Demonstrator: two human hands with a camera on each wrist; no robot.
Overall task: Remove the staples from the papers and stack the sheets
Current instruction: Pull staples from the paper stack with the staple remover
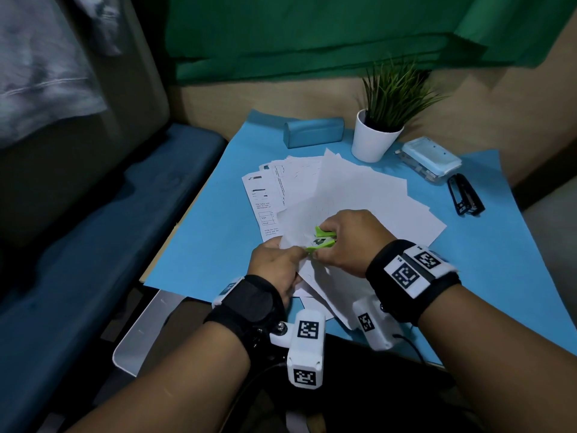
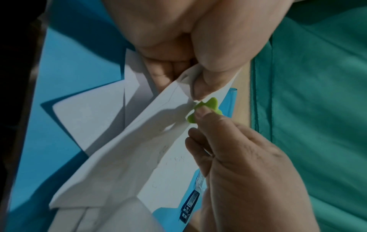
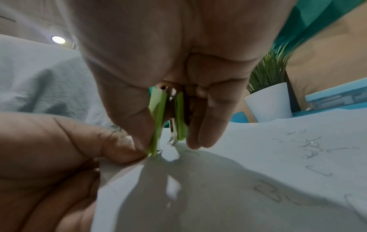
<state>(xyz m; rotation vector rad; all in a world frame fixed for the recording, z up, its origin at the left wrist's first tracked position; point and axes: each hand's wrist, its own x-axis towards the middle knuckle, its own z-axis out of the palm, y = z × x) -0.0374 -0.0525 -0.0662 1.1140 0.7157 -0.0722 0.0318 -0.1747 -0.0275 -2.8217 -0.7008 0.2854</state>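
I have the green staple remover [image 1: 321, 240] pinched in my right hand [image 1: 349, 242], thumb on one wing and fingers [image 3: 195, 125] on the other, with its metal claws pointing down at the corner of the stapled papers [image 1: 296, 245] that my left hand [image 1: 274, 264] is holding. The left thumb and fingers are closed on that corner, lifting it off the blue mat [image 1: 199, 245] near the mat's front edge, so the paper rises in a fold toward the tool. What matters for the pull is that the corner lies straight under the claws and just left of my right fingertips, with the left thumb touching the tool's near wing; the two hands meet at that one spot. The staple itself I cannot make out, it is hidden under the claws and their shadow. In the right wrist view the wings look squeezed close together, so I judge the claws are biting now, and the pull should go up and away from the left thumb. Loose sheets [image 1: 359, 195] fan out behind toward the mat's far edge, more a spread than a stack, and bent pulled staples [image 3: 309, 150] lie scattered on the top sheet to the right of the tool.
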